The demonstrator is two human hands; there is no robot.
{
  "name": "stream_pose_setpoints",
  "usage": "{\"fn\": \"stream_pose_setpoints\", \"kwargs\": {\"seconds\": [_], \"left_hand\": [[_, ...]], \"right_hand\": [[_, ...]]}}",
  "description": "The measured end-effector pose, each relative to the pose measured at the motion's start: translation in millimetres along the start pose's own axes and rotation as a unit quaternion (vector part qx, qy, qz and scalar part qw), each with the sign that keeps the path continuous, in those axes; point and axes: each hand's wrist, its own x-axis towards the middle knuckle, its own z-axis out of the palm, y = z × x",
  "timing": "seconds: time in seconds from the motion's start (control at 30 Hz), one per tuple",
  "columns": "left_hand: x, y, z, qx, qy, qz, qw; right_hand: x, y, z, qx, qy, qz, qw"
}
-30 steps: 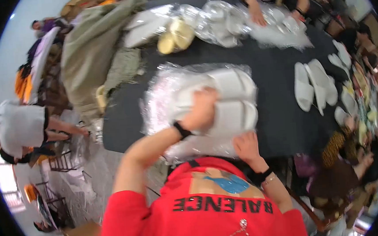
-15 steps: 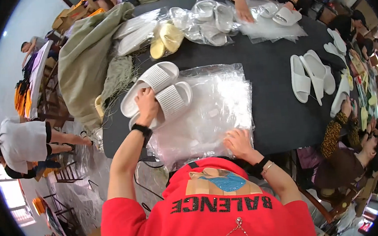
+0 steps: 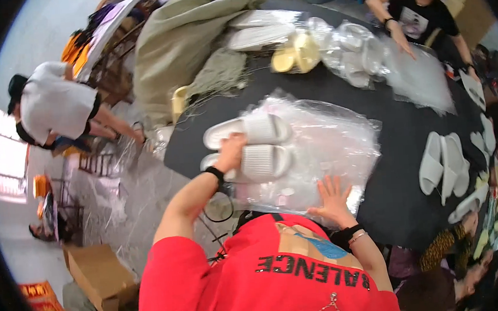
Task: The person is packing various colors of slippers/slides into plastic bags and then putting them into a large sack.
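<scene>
On the dark table (image 3: 401, 143), the left hand (image 3: 232, 151) grasped both slides (image 3: 263, 129); right of that grip, slick bags (image 3: 329, 131) under the splayed right hand (image 3: 333, 203) risked shifting

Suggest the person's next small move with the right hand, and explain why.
The right hand should probably pinch and lift an edge of the clear plastic bags. It lies on them with fingers spread, holding no slipper, while the left hand grips the white slippers, which lie unbagged over the bags' left part. Which side opens cannot be made out.
</scene>
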Motion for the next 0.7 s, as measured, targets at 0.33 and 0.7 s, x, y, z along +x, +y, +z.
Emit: {"fn": "stream_pose_setpoints", "kwargs": {"seconds": [0.33,0.7], "left_hand": [[50,186,-120,0.015,-0.008,0.353,0.935],[52,269,-112,-0.163,0.039,0.333,0.928]], "right_hand": [[6,-8,-101,0.585,0.179,-0.054,0.789],[-94,146,-175,0.596,0.408,0.093,0.685]]}}
